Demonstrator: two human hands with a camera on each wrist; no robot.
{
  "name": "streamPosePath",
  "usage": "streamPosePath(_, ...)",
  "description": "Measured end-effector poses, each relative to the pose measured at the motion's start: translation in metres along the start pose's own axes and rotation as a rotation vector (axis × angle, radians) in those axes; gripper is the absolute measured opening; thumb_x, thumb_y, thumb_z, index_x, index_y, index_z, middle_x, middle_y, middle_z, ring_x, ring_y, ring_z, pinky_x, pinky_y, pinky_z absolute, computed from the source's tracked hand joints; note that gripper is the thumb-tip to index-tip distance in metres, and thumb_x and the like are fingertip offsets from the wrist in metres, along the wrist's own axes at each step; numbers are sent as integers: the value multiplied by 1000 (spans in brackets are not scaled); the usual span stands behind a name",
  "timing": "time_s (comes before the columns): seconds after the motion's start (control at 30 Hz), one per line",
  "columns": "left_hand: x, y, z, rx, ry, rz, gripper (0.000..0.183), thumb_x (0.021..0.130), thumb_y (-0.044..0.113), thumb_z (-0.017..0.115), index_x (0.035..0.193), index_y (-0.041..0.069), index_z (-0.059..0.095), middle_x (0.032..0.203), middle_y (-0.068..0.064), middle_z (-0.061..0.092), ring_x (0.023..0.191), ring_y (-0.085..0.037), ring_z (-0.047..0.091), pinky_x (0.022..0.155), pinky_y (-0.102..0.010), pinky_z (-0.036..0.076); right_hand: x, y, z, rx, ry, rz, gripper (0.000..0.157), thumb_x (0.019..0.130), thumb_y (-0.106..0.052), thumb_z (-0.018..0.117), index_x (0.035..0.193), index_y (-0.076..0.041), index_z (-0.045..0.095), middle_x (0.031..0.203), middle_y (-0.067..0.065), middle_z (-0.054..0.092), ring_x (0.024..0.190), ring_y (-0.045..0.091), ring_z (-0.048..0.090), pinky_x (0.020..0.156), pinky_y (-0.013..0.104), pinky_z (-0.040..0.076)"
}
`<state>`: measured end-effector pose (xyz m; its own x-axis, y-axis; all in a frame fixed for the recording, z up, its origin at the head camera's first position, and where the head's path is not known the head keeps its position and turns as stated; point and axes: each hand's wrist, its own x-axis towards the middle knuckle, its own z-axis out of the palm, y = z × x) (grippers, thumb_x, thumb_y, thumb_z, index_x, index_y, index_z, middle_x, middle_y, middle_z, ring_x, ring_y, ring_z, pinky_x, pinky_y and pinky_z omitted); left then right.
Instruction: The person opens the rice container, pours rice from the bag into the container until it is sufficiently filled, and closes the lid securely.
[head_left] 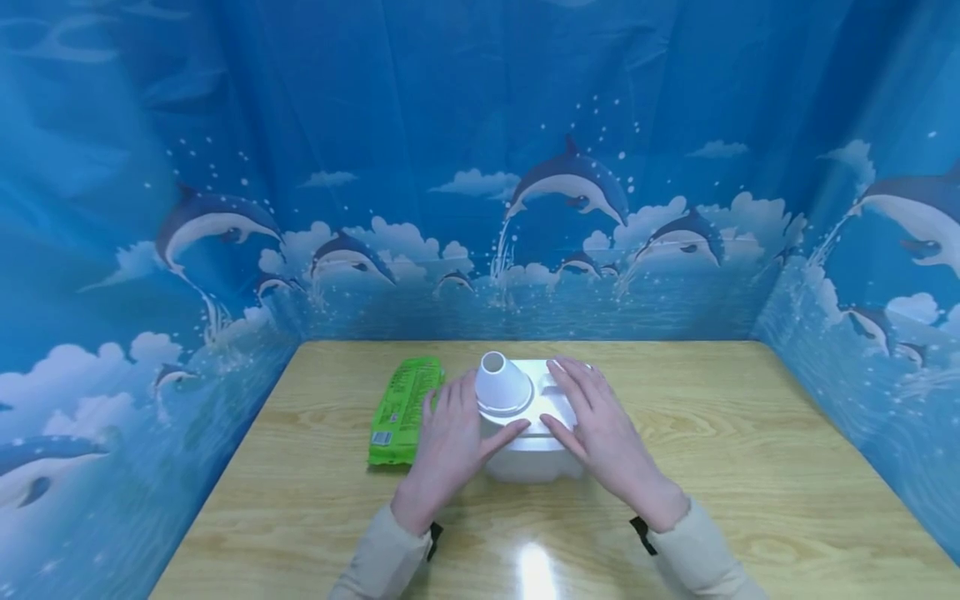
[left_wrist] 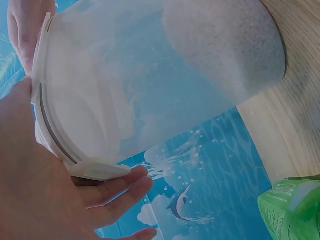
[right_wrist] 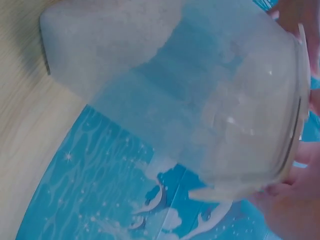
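Observation:
A translucent container (head_left: 528,465) with a white lid (head_left: 536,427) stands upright on the table. On the lid's left part is a white cone (head_left: 501,387) with a hole at its top. Pale grey granular contents (left_wrist: 230,45) fill the bottom of the container. My left hand (head_left: 453,429) lies along the lid's left edge, thumb on top; its fairly straight fingers reach a side latch (left_wrist: 100,169), flared outward. Across the lid's right part rests my right hand (head_left: 600,425), fingers extended on top, near another flared latch (right_wrist: 215,194). Some right fingertips are hidden in the right wrist view.
A green printed packet (head_left: 405,412) lies on the wooden table (head_left: 750,467), just left of my left hand. Blue curtains with dolphins (head_left: 570,187) enclose the table's back and sides.

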<state>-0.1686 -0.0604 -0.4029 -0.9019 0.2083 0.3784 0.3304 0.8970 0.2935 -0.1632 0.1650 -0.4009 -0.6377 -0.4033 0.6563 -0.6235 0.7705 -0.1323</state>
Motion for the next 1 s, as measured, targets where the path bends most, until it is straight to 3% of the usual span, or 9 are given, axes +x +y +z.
streamPosePath(0.23, 0, 0, 1, -28, -6, -1, 102, 85, 78, 57, 150, 1, 41, 140, -18, 56, 131, -35, 52, 112, -61, 37, -8, 19, -19, -67, 51, 98, 68, 104, -50, 51, 149, 0, 46, 146, 21, 52, 132, 41, 49, 108, 63, 41)
streamPosePath(0.4, 0, 0, 1, -39, -12, -12, 102, 85, 79, 56, 150, 2, 40, 142, -18, 55, 133, -35, 51, 112, -61, 37, -14, 26, -30, -114, -55, 248, 64, 97, -44, 66, 139, 3, 53, 132, 23, 62, 121, 42, 58, 99, 62, 47)
streamPosePath(0.57, 0, -1, 2, -40, 9, -4, 102, 85, 78, 57, 150, 2, 41, 140, -17, 56, 132, -35, 52, 112, -61, 38, -18, 25, -32, -209, -179, 342, 53, 100, -52, 57, 115, -2, 66, 112, 17, 68, 105, 38, 63, 92, 59, 50)
streamPosePath(0.73, 0, -2, 2, -54, 1, -10, 102, 85, 78, 57, 150, 2, 40, 140, -17, 56, 132, -34, 52, 112, -60, 38, -21, 27, -24, -276, -202, 286, 49, 102, -52, 51, 99, -6, 69, 100, 13, 69, 98, 36, 65, 93, 59, 47)
streamPosePath(1.0, 0, 0, 1, -89, -6, -7, 103, 85, 77, 58, 151, 0, 39, 141, -19, 55, 133, -36, 51, 114, -57, 37, -25, 33, -10, -240, -40, 134, 49, 103, -42, 44, 89, 2, 63, 87, 16, 65, 84, 35, 62, 79, 51, 50)
